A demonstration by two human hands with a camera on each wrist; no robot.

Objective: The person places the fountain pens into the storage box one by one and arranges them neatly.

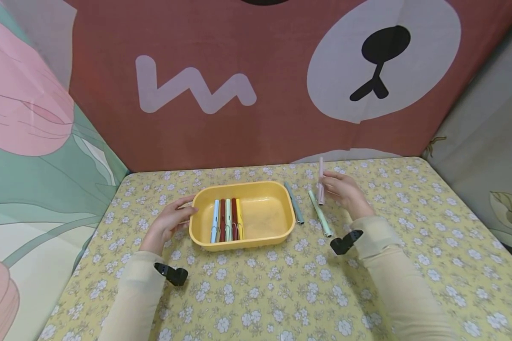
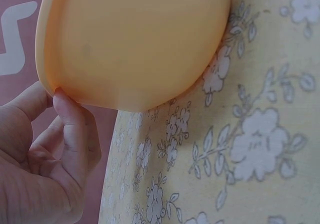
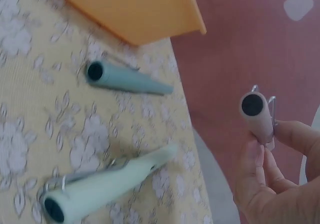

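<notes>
My right hand (image 1: 344,190) pinches a pale pink pen (image 1: 321,182) with a wire clip between thumb and fingers, and in the right wrist view the pink pen (image 3: 260,119) shows its dark round end. My left hand (image 1: 175,220) pinches the left rim of a yellow tray (image 1: 242,245); the left wrist view shows thumb and finger on the tray's edge (image 2: 100,101). Inside the tray's left half several pens lie side by side: light blue (image 1: 215,220), dark red, mint, dark red and yellow (image 1: 240,218). The right half of the tray shows bare bottom.
A mint green pen (image 1: 320,214) lies on the floral tablecloth (image 1: 260,293), left of my right hand. Closer to the tray's right side lies a blue-grey pen (image 1: 294,202). A red printed cloth (image 1: 222,137) hangs behind the table's far edge.
</notes>
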